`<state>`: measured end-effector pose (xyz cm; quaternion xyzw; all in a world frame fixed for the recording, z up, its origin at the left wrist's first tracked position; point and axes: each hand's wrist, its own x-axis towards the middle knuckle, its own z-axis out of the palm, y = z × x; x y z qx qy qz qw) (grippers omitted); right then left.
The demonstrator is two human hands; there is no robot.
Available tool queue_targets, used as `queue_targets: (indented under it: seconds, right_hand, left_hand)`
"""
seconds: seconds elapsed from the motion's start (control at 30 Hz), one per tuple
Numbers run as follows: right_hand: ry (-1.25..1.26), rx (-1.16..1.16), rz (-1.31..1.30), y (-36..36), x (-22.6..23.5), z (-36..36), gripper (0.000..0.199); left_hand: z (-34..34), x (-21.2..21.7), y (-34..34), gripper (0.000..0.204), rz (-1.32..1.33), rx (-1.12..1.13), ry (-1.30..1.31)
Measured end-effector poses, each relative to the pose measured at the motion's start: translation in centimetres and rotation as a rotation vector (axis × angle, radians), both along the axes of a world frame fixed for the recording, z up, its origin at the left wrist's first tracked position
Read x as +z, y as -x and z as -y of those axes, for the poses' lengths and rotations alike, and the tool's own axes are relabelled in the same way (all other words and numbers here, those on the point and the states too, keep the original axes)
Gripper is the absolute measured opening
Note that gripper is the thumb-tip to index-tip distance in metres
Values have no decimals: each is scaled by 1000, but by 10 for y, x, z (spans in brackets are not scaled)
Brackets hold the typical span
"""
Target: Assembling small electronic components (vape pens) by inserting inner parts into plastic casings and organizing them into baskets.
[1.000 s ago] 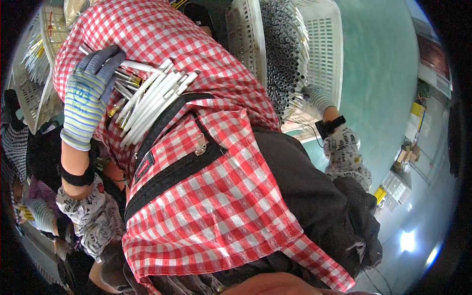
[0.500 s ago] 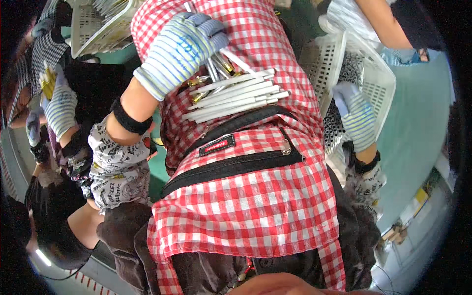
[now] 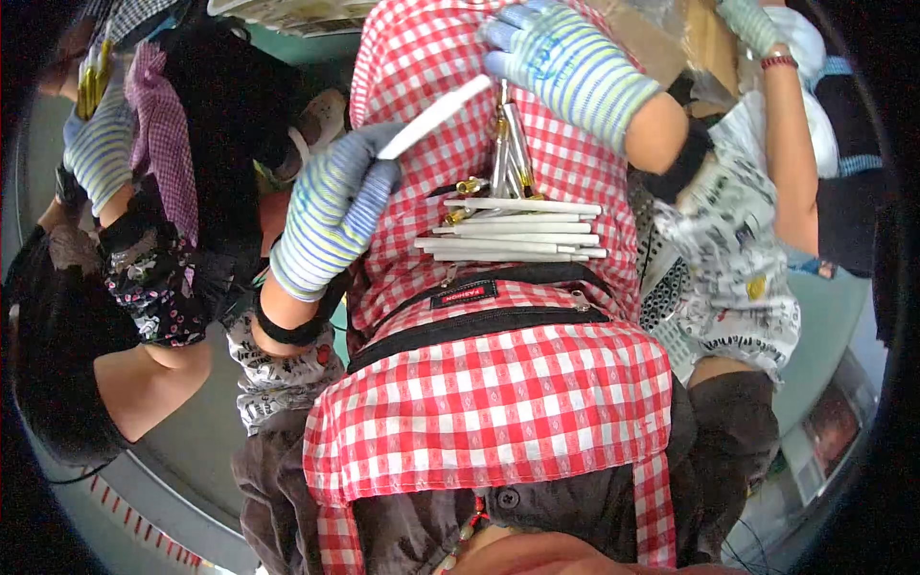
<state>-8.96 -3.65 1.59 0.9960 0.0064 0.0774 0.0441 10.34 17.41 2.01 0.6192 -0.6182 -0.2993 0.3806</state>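
My left hand (image 3: pixel 331 206), in a striped knit glove, grips a slim white tube (image 3: pixel 436 115) that slants up to the right. Over my lap at the upper right is my gloved right hand (image 3: pixel 575 62), back up and fingers curled. What its fingers hold, if anything, is hidden beneath them. Several clear or silvery rods with brass-coloured ends (image 3: pixel 513 153) lie on the red checked apron (image 3: pixel 489 383), just below that hand. Nearer to me, several white tubes (image 3: pixel 517 230) rest side by side across the apron, above its zipped pocket.
Partly behind my right arm is a pale perforated basket (image 3: pixel 666 283) with small dark ring-like pieces. A cardboard box (image 3: pixel 661 38) stands at the upper right, near another person's arm (image 3: pixel 791 153). On the left, a co-worker's gloved hand (image 3: pixel 101 144) holds several brass-ended rods.
My right hand has come from the basket to above my lap. My left hand has drawn back to the left with a white tube in it. The view has shifted.
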Motion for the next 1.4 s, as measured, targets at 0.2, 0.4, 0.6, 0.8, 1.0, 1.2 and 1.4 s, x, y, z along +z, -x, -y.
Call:
queue_targets:
  seconds: [0.2, 0.4, 0.6, 0.8, 1.0, 1.2, 1.4]
  right_hand:
    - [118, -118, -154, 1, 9, -2, 14]
    - [-37, -228, -514, 9, 12, 4, 18]
    - [-66, -284, -293, 45, 23, -12, 18]
    - [-579, -359, -25, 87, 44, -58, 24]
    - [-568, -387, 58, 99, 47, -72, 28]
    - [-571, -377, -55, 105, 50, -79, 28]
    - [-650, -340, -135, 115, 51, -97, 32]
  left_hand:
    - [8, -9, -6, 19, 100, -76, 6]
    - [10, -8, -13, 22, 263, -127, 18]
    - [1, -7, -13, 23, 387, -158, 87]
    - [6, 4, -3, 23, 438, -263, 147]
    - [3, 20, 6, 28, 426, -280, 239]
    - [0, 31, 17, 29, 524, -369, 227]
    - [-3, 27, 37, 23, 571, -472, 273]
